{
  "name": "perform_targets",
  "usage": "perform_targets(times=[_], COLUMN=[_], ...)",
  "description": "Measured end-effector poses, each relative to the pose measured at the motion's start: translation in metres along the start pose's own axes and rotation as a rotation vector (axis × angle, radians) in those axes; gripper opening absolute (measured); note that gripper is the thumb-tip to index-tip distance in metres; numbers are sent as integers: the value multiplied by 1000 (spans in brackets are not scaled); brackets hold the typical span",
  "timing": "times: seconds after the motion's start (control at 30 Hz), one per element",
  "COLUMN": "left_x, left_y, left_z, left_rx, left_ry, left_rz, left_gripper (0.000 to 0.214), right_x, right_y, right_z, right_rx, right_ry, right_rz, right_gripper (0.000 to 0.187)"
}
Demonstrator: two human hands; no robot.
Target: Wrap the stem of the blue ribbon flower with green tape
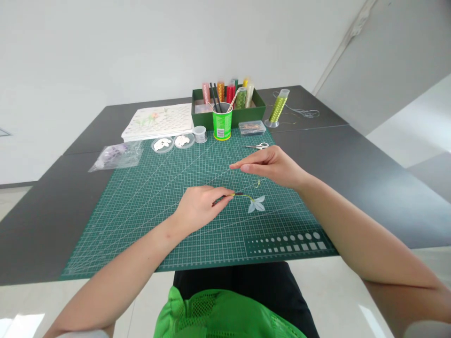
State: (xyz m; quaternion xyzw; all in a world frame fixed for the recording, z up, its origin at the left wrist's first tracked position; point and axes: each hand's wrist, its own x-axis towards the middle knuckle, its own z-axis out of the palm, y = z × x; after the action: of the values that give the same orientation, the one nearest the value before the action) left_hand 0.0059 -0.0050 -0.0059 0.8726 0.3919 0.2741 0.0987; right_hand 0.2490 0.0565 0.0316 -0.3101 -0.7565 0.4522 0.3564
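Note:
My left hand pinches a thin dark stem just above the green cutting mat. At the stem's right end sit pale translucent petals on a short green wire. My right hand hovers a little farther back, fingers pinched together, apparently on a fine thread or wire that runs down toward the stem; the strand is too thin to see clearly. A small loose curl of yellow-green wire lies between the two hands.
Small scissors lie behind my right hand. Farther back stand a green cup with sticks, a green box of spools, a small clear case, a green wire spool, two petal dishes, a plastic bag and a pad.

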Motion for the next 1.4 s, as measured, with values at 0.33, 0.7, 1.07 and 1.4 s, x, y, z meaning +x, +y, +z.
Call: perform_targets(times=[0.33, 0.7, 1.07, 1.4], left_x=[1, 2, 16, 17], left_y=[3, 3, -3, -3], left_z=[-4, -7, -16, -15], left_rx=[11, -197, -1049, -1151], left_ry=[145, 405, 307, 265], left_rz=[117, -186, -654, -711], left_gripper=[23, 21, 28, 29], right_x=[8, 8, 15, -5], right_y=[31, 35, 61, 18], right_z=[1, 1, 9, 59], right_rx=[-64, 26, -141, -39], right_ry=[-20, -292, 329, -80], right_rz=[69, 171, 432, 84], right_gripper=[30, 36, 22, 38])
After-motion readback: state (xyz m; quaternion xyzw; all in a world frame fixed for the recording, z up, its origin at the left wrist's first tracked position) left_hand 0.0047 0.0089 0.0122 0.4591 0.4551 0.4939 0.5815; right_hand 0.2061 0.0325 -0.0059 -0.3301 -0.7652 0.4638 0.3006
